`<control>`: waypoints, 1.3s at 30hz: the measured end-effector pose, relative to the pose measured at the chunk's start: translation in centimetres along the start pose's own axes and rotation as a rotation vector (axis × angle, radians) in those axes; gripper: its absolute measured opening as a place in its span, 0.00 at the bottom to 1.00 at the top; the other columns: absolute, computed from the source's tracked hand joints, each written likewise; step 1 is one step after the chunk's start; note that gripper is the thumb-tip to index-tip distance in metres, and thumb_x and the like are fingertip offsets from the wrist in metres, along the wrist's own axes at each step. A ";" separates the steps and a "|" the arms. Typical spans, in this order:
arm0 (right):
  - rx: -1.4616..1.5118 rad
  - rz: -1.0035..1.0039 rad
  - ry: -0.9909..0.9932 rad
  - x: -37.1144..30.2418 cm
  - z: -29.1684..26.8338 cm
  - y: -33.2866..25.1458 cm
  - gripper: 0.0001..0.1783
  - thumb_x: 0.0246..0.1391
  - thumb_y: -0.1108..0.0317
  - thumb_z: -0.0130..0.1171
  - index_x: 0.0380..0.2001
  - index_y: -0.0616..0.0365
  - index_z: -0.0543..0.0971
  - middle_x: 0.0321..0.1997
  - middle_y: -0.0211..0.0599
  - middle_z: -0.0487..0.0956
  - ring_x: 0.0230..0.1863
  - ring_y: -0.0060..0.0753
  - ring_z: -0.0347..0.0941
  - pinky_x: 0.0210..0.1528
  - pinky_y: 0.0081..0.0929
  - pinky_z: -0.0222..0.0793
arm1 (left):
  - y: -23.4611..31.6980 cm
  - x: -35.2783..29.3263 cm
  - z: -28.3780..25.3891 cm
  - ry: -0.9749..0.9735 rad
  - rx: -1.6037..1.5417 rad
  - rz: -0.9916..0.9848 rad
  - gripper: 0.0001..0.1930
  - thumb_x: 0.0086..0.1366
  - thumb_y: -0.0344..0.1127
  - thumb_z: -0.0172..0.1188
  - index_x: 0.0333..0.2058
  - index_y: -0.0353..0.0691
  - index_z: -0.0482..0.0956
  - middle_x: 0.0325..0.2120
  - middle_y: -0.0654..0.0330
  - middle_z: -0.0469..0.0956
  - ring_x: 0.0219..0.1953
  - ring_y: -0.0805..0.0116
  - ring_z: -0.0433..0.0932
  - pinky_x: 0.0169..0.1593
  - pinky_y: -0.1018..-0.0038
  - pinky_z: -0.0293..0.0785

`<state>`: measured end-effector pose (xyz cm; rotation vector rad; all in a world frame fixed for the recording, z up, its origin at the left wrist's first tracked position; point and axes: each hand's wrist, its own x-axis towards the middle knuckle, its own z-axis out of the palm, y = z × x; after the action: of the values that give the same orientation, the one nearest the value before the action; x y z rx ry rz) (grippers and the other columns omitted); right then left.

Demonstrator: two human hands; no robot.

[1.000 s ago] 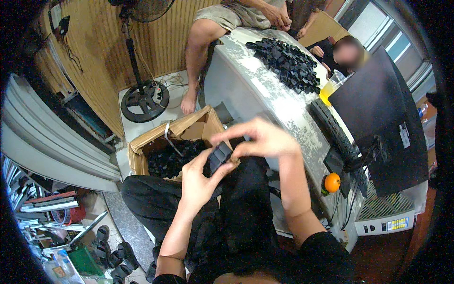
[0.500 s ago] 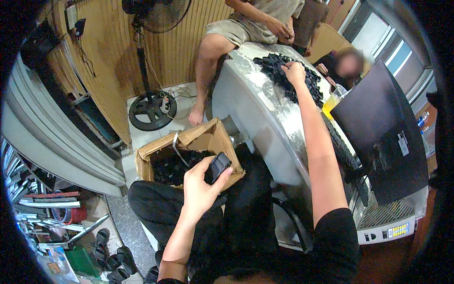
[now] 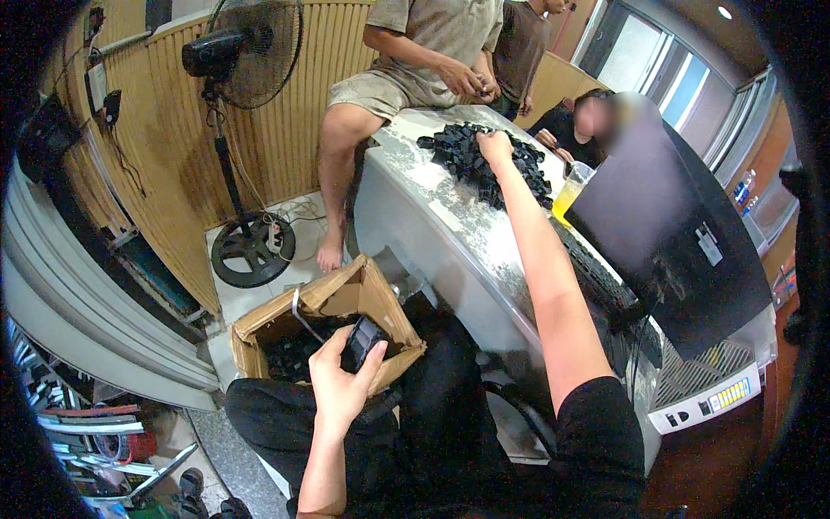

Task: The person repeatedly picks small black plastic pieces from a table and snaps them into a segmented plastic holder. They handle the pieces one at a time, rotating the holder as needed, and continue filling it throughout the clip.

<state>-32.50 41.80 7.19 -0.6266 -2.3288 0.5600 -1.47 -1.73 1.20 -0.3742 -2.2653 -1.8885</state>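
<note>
Head view looks down on an open brown cardboard box (image 3: 320, 320) on the pale floor, its flaps raised, dark pieces inside; it sits just beside the near left corner of the mottled grey-white table (image 3: 432, 216); a heap of small black plastic parts (image 3: 484, 160) lies at the table's far end, a cup of yellow drink (image 3: 571, 192) at the far right edge, a black monitor (image 3: 683, 251) along the right side; a black pedestal fan (image 3: 246, 130) stands before the ribbed wooden wall; another person sits on the table's far corner. Left hand (image 3: 337, 389) is raised above the box, fingers curled round a small black rectangular part (image 3: 363, 343); right hand (image 3: 494, 145) stretches far out, palm down on the heap; whether its fingers pinch anything I cannot tell.
</note>
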 end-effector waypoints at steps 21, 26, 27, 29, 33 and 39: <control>1.099 -0.395 -0.694 -32.2 -15.5 -11.6 0.29 0.44 0.80 0.65 0.53 0.58 0.76 0.52 0.35 0.77 0.39 0.17 0.70 0.43 0.16 0.71 | 1.0 -0.6 -0.7 -0.009 0.001 0.083 0.20 0.55 0.38 0.67 0.43 0.32 0.76 0.29 0.50 0.80 0.31 0.62 0.80 0.38 0.71 0.75; 1.114 -0.195 -0.836 -34.8 -16.7 -11.3 0.30 0.47 0.84 0.61 0.57 0.60 0.71 0.53 0.36 0.77 0.42 0.18 0.70 0.46 0.17 0.70 | 0.8 -0.6 -0.1 -0.022 0.000 0.118 0.22 0.55 0.39 0.68 0.45 0.33 0.75 0.32 0.49 0.80 0.35 0.60 0.82 0.41 0.70 0.75; 1.082 -0.239 -0.831 -35.2 -16.7 -11.3 0.30 0.47 0.82 0.62 0.56 0.62 0.71 0.53 0.38 0.77 0.45 0.21 0.71 0.49 0.19 0.69 | 0.8 -0.6 0.0 -0.021 0.003 0.119 0.22 0.55 0.40 0.68 0.45 0.33 0.75 0.32 0.49 0.80 0.35 0.60 0.82 0.41 0.70 0.75; 1.020 -0.328 -0.819 -35.9 -16.5 -11.2 0.29 0.47 0.79 0.64 0.56 0.65 0.71 0.52 0.42 0.77 0.51 0.28 0.72 0.53 0.23 0.67 | 0.8 -0.7 0.2 -0.028 0.016 0.115 0.22 0.55 0.40 0.69 0.44 0.33 0.75 0.32 0.50 0.80 0.35 0.60 0.82 0.41 0.70 0.76; 1.022 -0.304 -0.853 -36.3 -16.4 -11.1 0.27 0.46 0.79 0.65 0.52 0.68 0.72 0.51 0.43 0.78 0.55 0.34 0.73 0.58 0.28 0.66 | 0.8 -0.8 0.4 -0.046 0.029 0.118 0.23 0.55 0.41 0.69 0.44 0.34 0.75 0.32 0.50 0.80 0.36 0.59 0.82 0.41 0.70 0.76; 1.008 -0.228 -0.876 -36.4 -16.2 -10.7 0.21 0.47 0.85 0.61 0.47 0.66 0.76 0.50 0.39 0.78 0.54 0.29 0.73 0.59 0.28 0.67 | 0.3 -0.7 0.7 -0.054 0.107 0.151 0.22 0.54 0.40 0.70 0.43 0.35 0.76 0.32 0.49 0.81 0.35 0.56 0.82 0.39 0.69 0.77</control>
<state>-0.01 16.35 6.75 0.4509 -2.3165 1.9859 -0.68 -1.09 1.15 -0.5697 -2.2894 -1.6962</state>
